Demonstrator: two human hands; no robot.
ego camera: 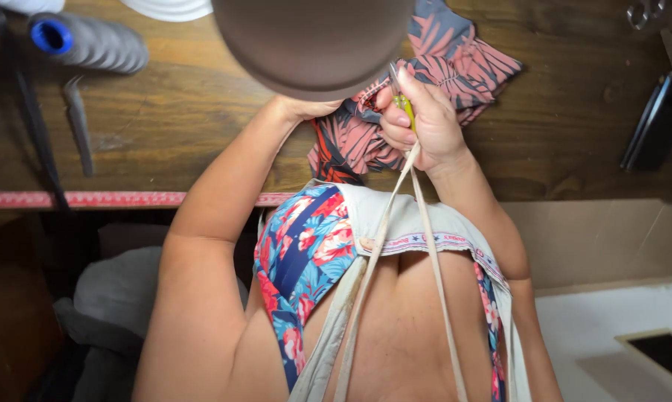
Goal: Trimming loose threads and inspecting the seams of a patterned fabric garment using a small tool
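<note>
The wooden desk [202, 126] carries everything here, and the largest piece on it is the leaf-print fabric [455, 71] — dark cloth with pink fronds, bunched up at the desk's near edge and spreading toward the upper right. It looks light, limp and floppy; judge it as something that folds and slides under a pull rather than holding a shape, so take it by a seam or a gathered edge, not by the flat middle.

Your left hand [306, 108] reaches in under the brown hat brim [314, 45], which hides most of it — you cannot tell whether its grip is closed on the cloth or only resting against it.

Your right hand [425, 123] sits on the bunched fabric with its grip closed around a small yellow-handled tool [404, 104], thin and stiff, pinched between thumb and fingers; its tip is too small to make out. 2 pale cords [418, 223] run from that hand down over your lap.

At the far left lie a grey thread cone [90, 41] and a red measuring tape [90, 199] along the desk's edge.
</note>
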